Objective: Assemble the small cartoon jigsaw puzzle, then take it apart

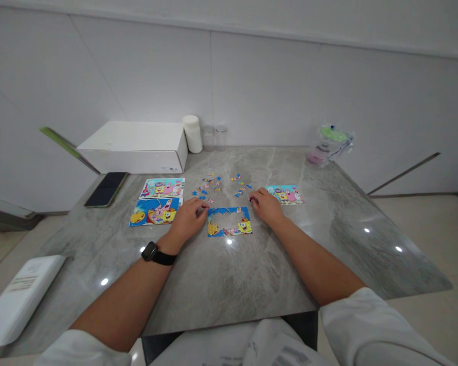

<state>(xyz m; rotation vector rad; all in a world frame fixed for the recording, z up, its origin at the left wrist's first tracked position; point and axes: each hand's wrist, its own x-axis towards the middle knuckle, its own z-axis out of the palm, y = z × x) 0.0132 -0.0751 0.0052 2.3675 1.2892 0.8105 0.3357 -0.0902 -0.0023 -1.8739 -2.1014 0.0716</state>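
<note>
A partly assembled cartoon jigsaw puzzle [245, 226] lies on the grey table, its border joined around a bare middle. My left hand [190, 218] rests at its left edge, loosely curled, thumb and index finger apart with nothing visible between them. At the upper right of the puzzle, my right hand [267, 205] pinches a small dark-looking puzzle piece [251, 199], mostly hidden by the fingertips. Loose puzzle pieces [217, 189] are scattered beyond the frame in two loose groups. Beside my left hand lie two picture sheets, a lower one [156, 211] and an upper one [162, 188].
Right of my right hand lies another cartoon picture [286, 194]. A phone [107, 189], white box [137, 152], white bottle [193, 134] and two clear glasses [221, 138] stand leftward and behind. A plastic bag [330, 145] sits back right; a white device [23, 300] lies front left.
</note>
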